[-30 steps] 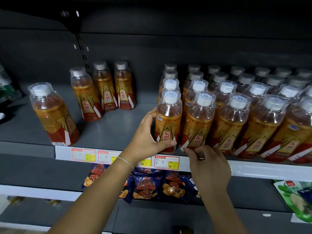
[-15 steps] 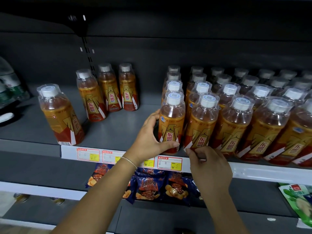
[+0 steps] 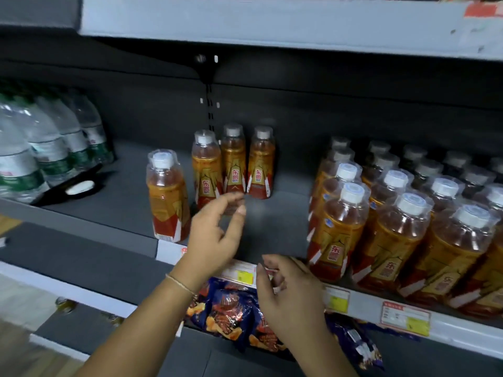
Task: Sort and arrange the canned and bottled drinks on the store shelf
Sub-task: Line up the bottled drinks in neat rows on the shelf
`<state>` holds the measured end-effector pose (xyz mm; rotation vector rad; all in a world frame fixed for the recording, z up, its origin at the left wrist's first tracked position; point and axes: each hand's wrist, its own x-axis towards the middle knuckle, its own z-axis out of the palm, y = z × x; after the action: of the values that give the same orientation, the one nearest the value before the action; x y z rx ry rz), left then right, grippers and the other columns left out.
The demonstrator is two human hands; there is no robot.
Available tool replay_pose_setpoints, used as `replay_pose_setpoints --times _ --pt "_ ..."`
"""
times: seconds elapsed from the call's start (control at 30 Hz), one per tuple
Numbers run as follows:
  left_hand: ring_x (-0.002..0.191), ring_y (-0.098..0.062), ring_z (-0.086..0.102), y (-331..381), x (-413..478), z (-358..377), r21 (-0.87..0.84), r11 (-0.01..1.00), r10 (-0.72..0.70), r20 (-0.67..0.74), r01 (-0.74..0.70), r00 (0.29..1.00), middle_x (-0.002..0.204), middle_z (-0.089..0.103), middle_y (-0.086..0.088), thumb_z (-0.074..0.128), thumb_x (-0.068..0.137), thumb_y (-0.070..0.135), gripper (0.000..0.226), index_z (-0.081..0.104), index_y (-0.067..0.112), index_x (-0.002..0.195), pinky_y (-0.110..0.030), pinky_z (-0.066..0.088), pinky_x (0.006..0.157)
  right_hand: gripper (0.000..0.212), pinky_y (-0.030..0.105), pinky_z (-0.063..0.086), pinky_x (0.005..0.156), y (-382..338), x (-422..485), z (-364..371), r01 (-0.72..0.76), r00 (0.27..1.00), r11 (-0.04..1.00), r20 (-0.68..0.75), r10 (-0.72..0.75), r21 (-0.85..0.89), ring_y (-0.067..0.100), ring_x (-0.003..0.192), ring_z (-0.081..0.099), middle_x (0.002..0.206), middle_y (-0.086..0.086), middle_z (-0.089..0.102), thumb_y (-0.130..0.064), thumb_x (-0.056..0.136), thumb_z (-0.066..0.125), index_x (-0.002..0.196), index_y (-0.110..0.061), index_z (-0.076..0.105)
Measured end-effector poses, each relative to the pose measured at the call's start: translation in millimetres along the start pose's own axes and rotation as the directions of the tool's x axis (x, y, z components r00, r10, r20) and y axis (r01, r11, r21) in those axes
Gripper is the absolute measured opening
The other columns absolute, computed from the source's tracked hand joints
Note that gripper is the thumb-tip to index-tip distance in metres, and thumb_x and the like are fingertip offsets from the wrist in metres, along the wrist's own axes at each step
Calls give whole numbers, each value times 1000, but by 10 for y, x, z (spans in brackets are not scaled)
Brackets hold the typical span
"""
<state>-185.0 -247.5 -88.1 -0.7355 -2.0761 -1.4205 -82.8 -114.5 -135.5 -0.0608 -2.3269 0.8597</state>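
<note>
The drink bottles [image 3: 337, 232] at right are clear, glossy plastic with shiny printed sleeves and white caps under clear film. The shelf [image 3: 122, 191] looks like matt grey painted metal. The water bottles [image 3: 40, 148] at upper left are clear plastic. At lower centre the snack bags [image 3: 231, 314] are glossy foil, and the price tags [image 3: 405, 317] look like paper.

Grey shelf [image 3: 272, 213] is carrying 4 groups of drinks, all standing upright. Water bottles [image 3: 40, 153] are crowding the far left. Lone bottle [image 3: 167, 197], amber, is standing near the front edge, left of centre. Trio [image 3: 234, 164] of the same drink is standing side by side just behind it, toward the back wall. Block [image 3: 394, 227] of matching bottles, well apart, is filling the right side in rows. Price tags [image 3: 402, 319] are sitting on the front lip.
</note>
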Motion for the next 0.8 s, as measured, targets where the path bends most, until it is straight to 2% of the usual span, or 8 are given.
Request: replay_pose_setpoints --times 0.1,0.23,0.3,0.37,0.43,0.6,0.7,0.8 --pt "96 -8 57 -198 59 -537 243 957 217 -243 -157 946 102 62 2 55 91 13 20 66 5 106 -16 43 87 21 4 38 70 -172 157 227 -20 995 999 94 16 40 -6 74 54 95 -13 70 -31 88 69 108 -25 73" --pt "109 -25 52 -528 74 -954 305 951 159 -362 -45 919 115 51 -6 53 92 14 34 55 -1 122 -33 42 94 27 -1 35 71 -427 340 571 -23 988 996 156 10 83 -6 76 54 100 -9 70 -31 89 68 115 -23 71" --pt "117 -18 49 -656 54 -1019 215 974 2 -322 71 947 126 48 -8 51 95 22 43 47 2 133 -28 40 100 34 2 37 72 -538 440 749 -65 976 990 215 36 127 -1 85 60 108 -5 70 -31 90 67 123 -22 67" --pt "114 6 48 -724 69 -1042 27 970 -229 -233 242 945 132 47 1 48 100 36 46 43 13 139 -12 37 98 44 8 42 77 -627 549 921 -97 962 983 268 52 158 2 97 61 119 -2 67 -32 90 67 132 -21 60" --pt "107 14 50 -781 105 -1041 -132 917 -390 -98 376 916 124 55 17 43 99 49 44 49 22 132 -18 42 99 55 13 43 82 -691 650 1070 -118 949 977 309 59 177 0 106 56 131 -3 61 -34 89 69 140 -23 51" --pt "103 5 57 -862 144 -992 -181 912 -369 33 368 929 105 60 30 36 89 66 46 57 34 117 -29 48 91 79 36 48 104 -726 836 1302 -230 908 934 405 106 273 5 131 46 144 -11 50 -34 80 74 148 -37 33" --pt "107 -5 60 -892 176 -913 -265 890 -340 159 372 927 110 64 17 37 91 63 43 56 35 118 -41 50 96 74 42 54 97 -683 860 1320 -312 891 883 431 144 351 7 119 60 128 -12 62 -27 77 75 140 -43 41" --pt "113 -8 60 -907 237 -766 -334 861 -293 293 385 910 116 64 12 34 96 59 41 55 37 123 -45 47 101 63 29 58 83 -600 813 1231 -332 908 888 363 209 318 -1 97 67 107 -20 69 -31 71 75 126 -49 50"
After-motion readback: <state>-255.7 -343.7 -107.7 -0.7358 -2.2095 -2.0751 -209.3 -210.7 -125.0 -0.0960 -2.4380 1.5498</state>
